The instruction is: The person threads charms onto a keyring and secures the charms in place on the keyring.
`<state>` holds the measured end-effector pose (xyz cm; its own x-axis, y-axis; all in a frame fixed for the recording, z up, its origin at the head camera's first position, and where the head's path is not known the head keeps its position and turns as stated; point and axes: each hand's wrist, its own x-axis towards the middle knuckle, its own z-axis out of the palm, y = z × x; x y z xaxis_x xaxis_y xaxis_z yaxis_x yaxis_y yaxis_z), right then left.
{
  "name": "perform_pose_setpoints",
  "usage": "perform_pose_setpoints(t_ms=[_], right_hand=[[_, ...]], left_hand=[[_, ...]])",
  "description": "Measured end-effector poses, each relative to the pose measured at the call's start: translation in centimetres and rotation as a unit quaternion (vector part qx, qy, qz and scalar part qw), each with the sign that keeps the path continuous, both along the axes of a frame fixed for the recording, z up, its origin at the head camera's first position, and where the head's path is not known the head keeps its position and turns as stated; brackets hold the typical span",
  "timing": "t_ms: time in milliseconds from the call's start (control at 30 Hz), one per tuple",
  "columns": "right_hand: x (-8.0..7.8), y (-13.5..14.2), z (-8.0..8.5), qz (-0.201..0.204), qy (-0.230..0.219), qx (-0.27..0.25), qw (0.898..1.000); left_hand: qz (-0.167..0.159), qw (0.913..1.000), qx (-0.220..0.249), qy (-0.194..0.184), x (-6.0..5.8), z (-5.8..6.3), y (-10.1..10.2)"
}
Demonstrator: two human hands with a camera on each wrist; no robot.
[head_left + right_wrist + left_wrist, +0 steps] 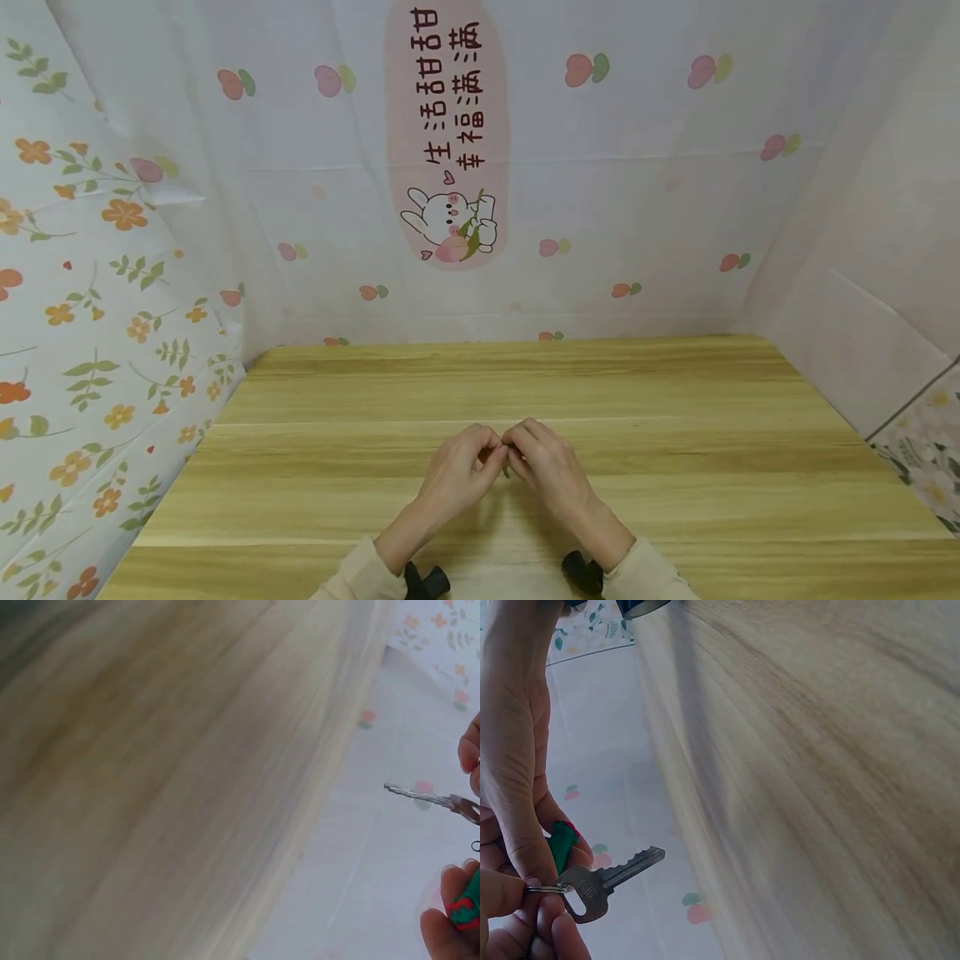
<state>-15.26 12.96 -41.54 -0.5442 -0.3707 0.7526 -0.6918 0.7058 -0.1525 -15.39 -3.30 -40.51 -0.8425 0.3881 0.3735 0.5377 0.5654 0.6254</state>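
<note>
In front of me both hands meet over the table, fingertips close together. My left hand (pixel 467 471) pinches a thin metal key ring (pixel 546 889) between thumb and finger. A silver key (pixel 600 889) with a toothed blade hangs from that ring, its blade pointing away from the fingers; the right wrist view also shows the key (pixel 427 796). My right hand (pixel 553 475) grips a small green and red piece (pixel 466 904), mostly hidden by the fingers, and a small metal loop (pixel 475 846) shows just above it.
A wood-grain table (pixel 337 392) spreads beneath the hands. Behind it hangs a pale printed curtain (pixel 637 192) with a cartoon rabbit, and a floral cloth (pixel 97 333) borders the left side. Dark wrist camera mounts (pixel 426 582) sit under both wrists.
</note>
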Motion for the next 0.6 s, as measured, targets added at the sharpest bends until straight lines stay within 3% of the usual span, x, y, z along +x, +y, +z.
perform_pose_setpoints(t_ms=[433,600], right_hand=[[0.15,0.0,-0.18,-0.011,-0.074,-0.021,0.997],[-0.05,0.04,-0.22,-0.007,-0.049,-0.017,0.999]], left_hand=[[-0.011,0.9985,0.002,0.053,-0.03,-0.45,-0.07],[-0.004,0.9994,-0.004,0.035,-0.12,-0.36,0.02]])
